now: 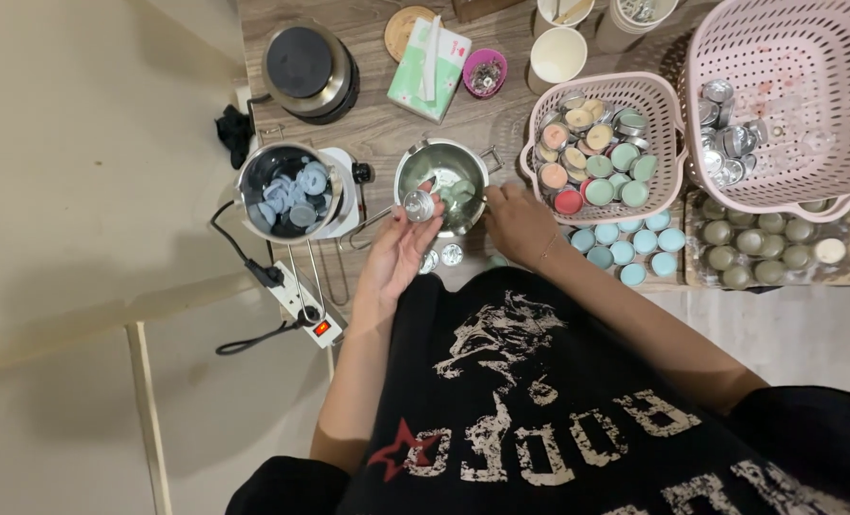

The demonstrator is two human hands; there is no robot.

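Observation:
My left hand (398,250) holds a small round silver tin (418,205) at its fingertips, just left of a steel pot (441,183) with pale green wax pieces inside. My right hand (518,224) rests by the pot's right rim, its fingers curled near the rim; whether it grips anything is hard to tell. Two small silver tins (441,257) lie on the table below the pot.
A steel pot of blue-grey wax discs (290,191) sits on a white heater at the left, with a power strip (303,307) below. Pink baskets hold coloured tins (599,153) and silver tins (730,133). Rows of teal (630,250) and olive (759,246) filled tins stand at the right.

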